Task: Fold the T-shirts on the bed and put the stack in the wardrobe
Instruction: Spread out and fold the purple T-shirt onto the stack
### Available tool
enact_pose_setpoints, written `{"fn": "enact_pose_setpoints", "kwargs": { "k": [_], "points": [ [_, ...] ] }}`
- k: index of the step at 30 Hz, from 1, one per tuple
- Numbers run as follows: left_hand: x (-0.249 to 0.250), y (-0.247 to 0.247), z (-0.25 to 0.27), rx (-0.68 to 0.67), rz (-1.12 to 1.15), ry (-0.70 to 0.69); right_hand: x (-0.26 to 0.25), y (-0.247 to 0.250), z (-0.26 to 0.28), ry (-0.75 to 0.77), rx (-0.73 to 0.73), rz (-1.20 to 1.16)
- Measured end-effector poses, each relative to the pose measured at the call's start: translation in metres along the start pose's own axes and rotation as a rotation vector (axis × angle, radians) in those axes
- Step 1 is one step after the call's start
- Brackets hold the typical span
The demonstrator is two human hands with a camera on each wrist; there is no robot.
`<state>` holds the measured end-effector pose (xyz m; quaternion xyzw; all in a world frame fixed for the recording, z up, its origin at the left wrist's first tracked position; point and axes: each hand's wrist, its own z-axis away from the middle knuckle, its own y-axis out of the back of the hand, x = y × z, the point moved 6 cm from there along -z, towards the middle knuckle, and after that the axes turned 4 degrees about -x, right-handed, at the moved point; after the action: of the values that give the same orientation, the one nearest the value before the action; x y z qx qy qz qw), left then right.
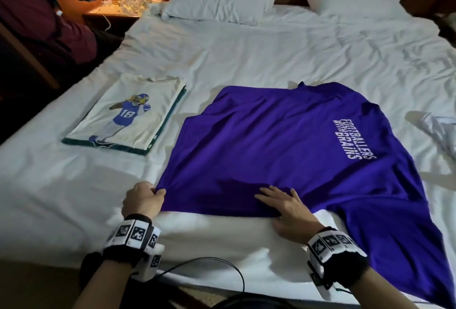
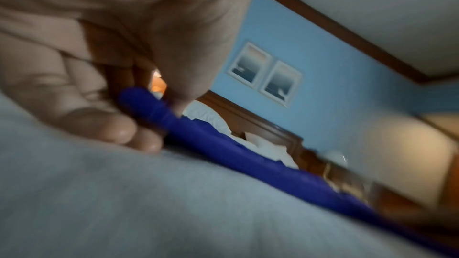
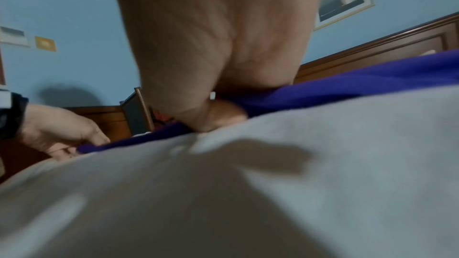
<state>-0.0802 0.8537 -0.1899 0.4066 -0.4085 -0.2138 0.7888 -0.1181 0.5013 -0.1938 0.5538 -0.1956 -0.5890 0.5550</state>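
Purple shirt spread on bed, being squared. Hem corner pinched by left hand; right hand laid flat, fingers straight, beside it. Next, likely: side fold. Stack beyond left fingers.

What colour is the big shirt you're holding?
Purple, with white lettering; the purple T-shirt shows best in the head view.

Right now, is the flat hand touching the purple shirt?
Touching. The head view shows the right hand lying flat, fingers spread, on the purple shirt.
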Motion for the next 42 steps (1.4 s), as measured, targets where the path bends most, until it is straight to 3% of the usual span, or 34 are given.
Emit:
{"fn": "enact_pose_setpoints", "kwargs": {
  "k": [2, 4, 5, 7, 8, 11, 13, 16, 19, 21, 23, 26, 28, 32, 35, 37, 39, 42],
  "points": [
    [0.034, 0.004, 0.022, 0.154, -0.125, -0.148, 0.013, 0.018, 0.016, -0.044, 0.204, -0.167],
    [0.077, -0.005, 0.057, 0.200, 0.032, -0.307, 0.044, 0.042, 0.038, -0.130, 0.474, -0.326],
    [0.098, -0.020, 0.074, 0.147, 0.138, -0.372, 0.066, 0.054, 0.053, -0.198, 0.602, -0.352],
    [0.140, -0.065, 0.110, -0.097, 0.276, -0.470, 0.120, 0.071, 0.089, -0.459, 0.763, -0.341],
    [0.159, -0.094, 0.131, -0.262, 0.341, -0.487, 0.149, 0.075, 0.109, -0.630, 0.774, -0.324],
    [0.197, -0.182, 0.195, -0.708, 0.490, -0.318, 0.215, 0.069, 0.169, -1.098, 0.633, -0.312],
    [0.208, -0.232, 0.224, -0.840, 0.492, -0.253, 0.236, 0.058, 0.194, -1.238, 0.503, -0.328],
    [0.219, -0.260, 0.240, -0.773, 0.463, -0.238, 0.248, 0.052, 0.209, -1.211, 0.467, -0.460],
    [0.228, -0.258, 0.241, -0.625, 0.473, -0.189, 0.253, 0.046, 0.214, -1.140, 0.474, -0.598],
    [0.229, -0.258, 0.240, -0.602, 0.502, -0.201, 0.251, 0.042, 0.214, -1.070, 0.533, -0.625],
    [0.231, -0.262, 0.242, -0.628, 0.545, -0.261, 0.251, 0.042, 0.222, -1.009, 0.660, -0.644],
    [0.223, -0.284, 0.246, -0.734, 0.638, -0.234, 0.252, 0.050, 0.249, -0.983, 0.819, -0.621],
    [0.214, -0.297, 0.255, -0.830, 0.614, -0.197, 0.253, 0.047, 0.260, -1.007, 0.762, -0.580],
    [0.206, -0.290, 0.263, -0.896, 0.491, -0.193, 0.258, 0.027, 0.264, -1.088, 0.559, -0.538],
    [0.218, -0.280, 0.260, -0.958, 0.315, -0.305, 0.253, 0.036, 0.261, -1.124, 0.458, -0.513],
    [0.238, -0.259, 0.246, -0.794, 0.035, -0.477, 0.254, 0.059, 0.245, -1.107, 0.446, -0.501],
    [0.268, -0.237, 0.232, -0.449, -0.166, -0.652, 0.269, 0.082, 0.217, -1.107, 0.458, -0.513],
    [0.310, -0.228, 0.228, -0.251, -0.178, -0.857, 0.302, 0.109, 0.167, -1.106, 0.475, -0.578]
  ]
}}
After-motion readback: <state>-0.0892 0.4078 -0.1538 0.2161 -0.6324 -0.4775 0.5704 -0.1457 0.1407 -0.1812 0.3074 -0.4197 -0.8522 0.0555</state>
